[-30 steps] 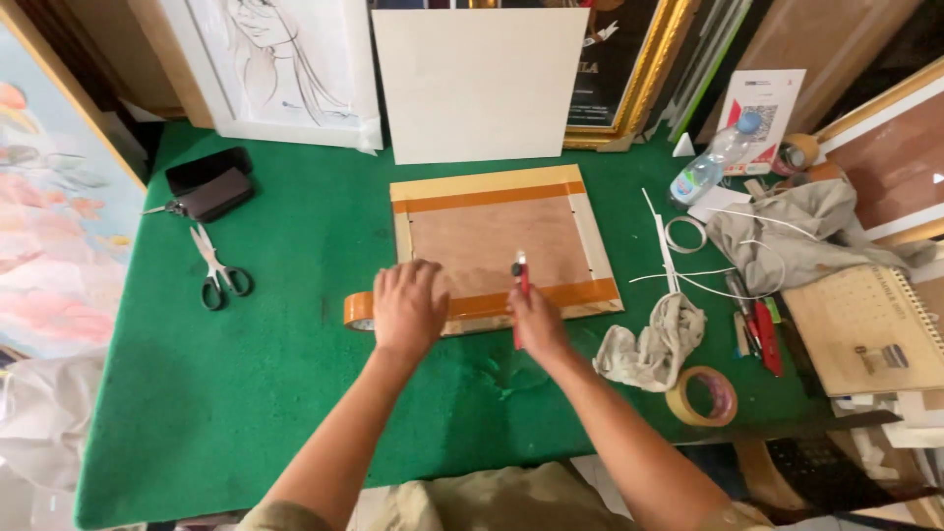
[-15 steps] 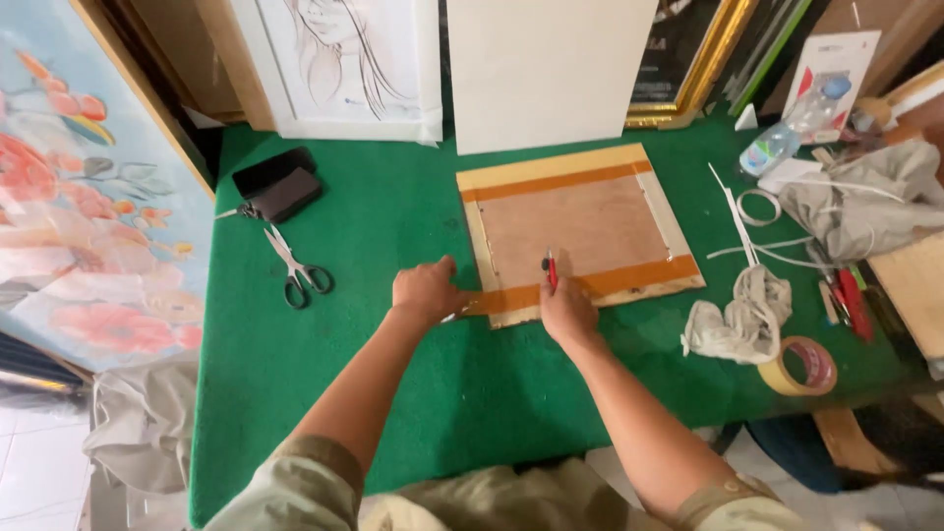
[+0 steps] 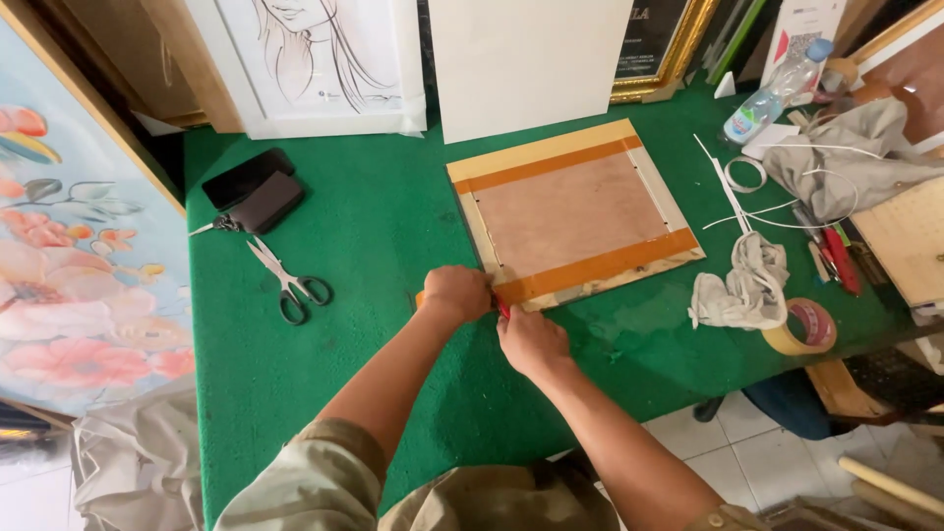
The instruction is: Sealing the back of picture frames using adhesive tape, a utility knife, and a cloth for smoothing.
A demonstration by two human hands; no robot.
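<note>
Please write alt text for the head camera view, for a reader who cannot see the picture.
Over a green table, a person's left hand and right hand meet at the near left corner of a frame backing board edged with orange tape; a small red tool shows between them. Scissors lie to the left; a crumpled cloth and tape roll lie to the right.

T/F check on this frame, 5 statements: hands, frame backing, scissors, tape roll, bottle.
1. Both hands, left hand and right hand, are at the near-left corner of the frame backing. True.
2. The scissors lie on the backing. False: they lie on the green table, left of it.
3. The tape roll sits beside a crumpled cloth. True.
4. The plastic bottle stands at the near-left. False: far right.
5. The backing carries two brown tape strips. True.
</note>
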